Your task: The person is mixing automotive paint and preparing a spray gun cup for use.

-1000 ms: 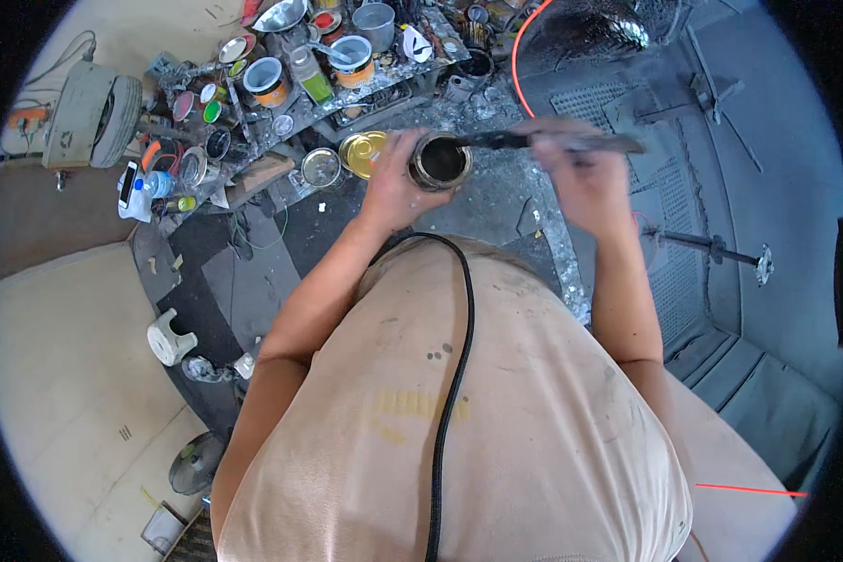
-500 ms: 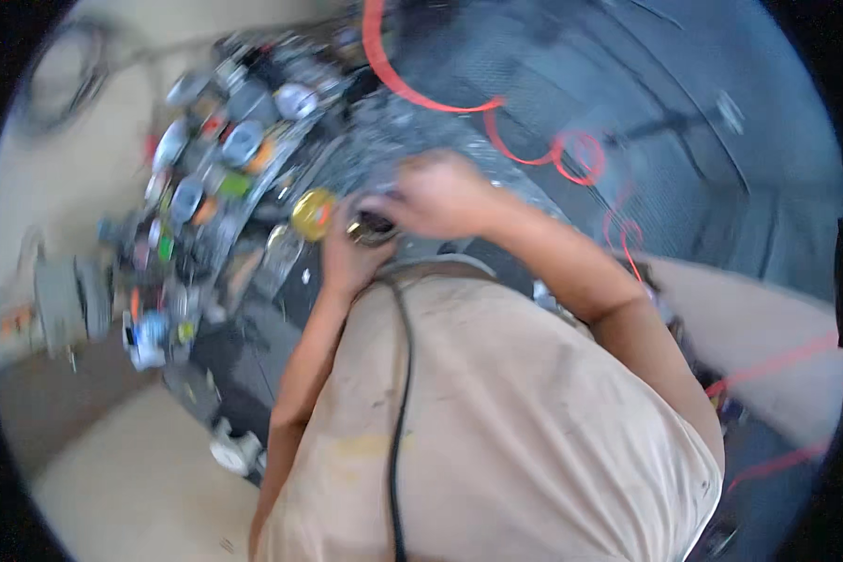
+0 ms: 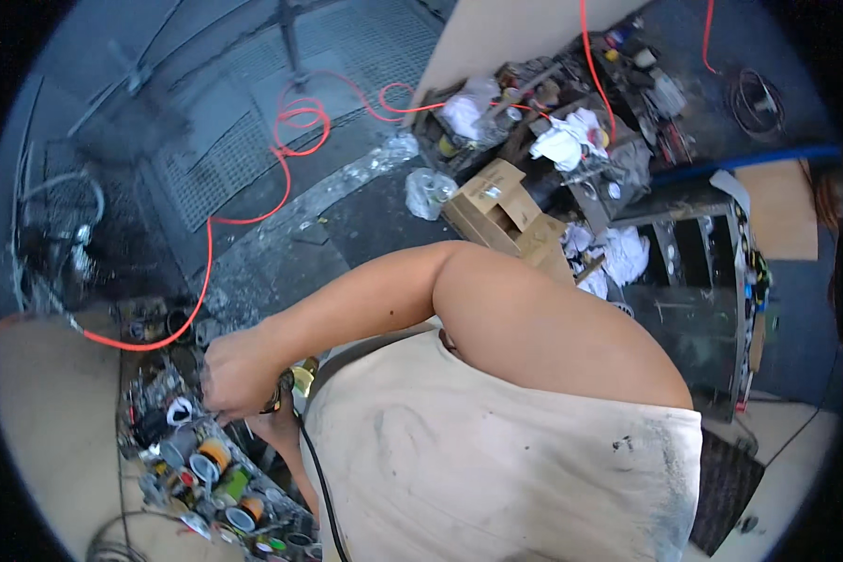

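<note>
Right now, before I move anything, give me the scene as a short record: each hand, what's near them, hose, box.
Right hand: out on the person's left side; grip contents unclear
Left hand: mostly hidden by the right hand
Near hands: gold-coloured object, partly hidden
Lower left: orange-banded tins amid clutter
Hose: red hose, looped
Box: cardboard box, clear plastic bag beside it

My wide fisheye looks steeply down from my head, my shirt (image 3: 496, 459) close below at six o'clock, my right hand (image 3: 239, 370) at eight; farther off come grating (image 3: 220, 173) at ten and cabinet (image 3: 698, 267) at three.
</note>
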A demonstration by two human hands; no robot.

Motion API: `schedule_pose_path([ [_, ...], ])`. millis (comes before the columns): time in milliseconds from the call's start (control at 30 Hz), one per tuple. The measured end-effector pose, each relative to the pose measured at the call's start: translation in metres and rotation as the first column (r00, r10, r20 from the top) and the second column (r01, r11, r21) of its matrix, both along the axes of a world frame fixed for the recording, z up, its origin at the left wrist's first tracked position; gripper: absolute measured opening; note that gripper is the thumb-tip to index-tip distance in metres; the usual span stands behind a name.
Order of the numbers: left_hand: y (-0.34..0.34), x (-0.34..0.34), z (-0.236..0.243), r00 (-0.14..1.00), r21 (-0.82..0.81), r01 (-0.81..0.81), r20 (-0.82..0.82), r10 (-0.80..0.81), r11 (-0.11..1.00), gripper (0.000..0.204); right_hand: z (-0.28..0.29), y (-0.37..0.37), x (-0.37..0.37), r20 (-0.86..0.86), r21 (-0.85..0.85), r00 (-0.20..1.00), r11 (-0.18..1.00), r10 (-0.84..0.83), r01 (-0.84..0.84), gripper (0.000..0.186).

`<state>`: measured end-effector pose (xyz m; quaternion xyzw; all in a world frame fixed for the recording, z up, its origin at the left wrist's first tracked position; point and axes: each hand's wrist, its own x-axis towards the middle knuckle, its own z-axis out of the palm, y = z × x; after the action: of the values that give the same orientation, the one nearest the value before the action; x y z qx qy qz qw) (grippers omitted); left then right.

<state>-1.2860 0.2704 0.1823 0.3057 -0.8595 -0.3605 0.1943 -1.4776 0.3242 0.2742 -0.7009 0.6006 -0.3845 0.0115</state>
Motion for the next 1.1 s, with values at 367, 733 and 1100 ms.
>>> schedule_pose_path([
  [367, 0.004, -0.06, -0.024, 0.988, -0.104, 0.043, 0.151, -0.027, 0.994, 0.078, 0.001, 0.041, -0.052, -0.036, 0.038, 0.993, 0.993, -0.113, 0.114, 0.034],
  [733, 0.014, -0.07, -0.017, 0.999, 0.045, 0.014, 0.047, -0.016, 0.999, 0.066, -0.002, 0.042, -0.067, -0.069, 0.006, 0.996, 0.998, -0.059, 0.06, 0.036],
  [1100, 0.013, -0.053, -0.029, 0.999, 0.019, 0.009, -0.045, -0.008, 1.0, 0.066, -0.01, 0.034, -0.058, -0.016, 0.009, 1.0, 1.0, 0.016, -0.016, 0.037],
])
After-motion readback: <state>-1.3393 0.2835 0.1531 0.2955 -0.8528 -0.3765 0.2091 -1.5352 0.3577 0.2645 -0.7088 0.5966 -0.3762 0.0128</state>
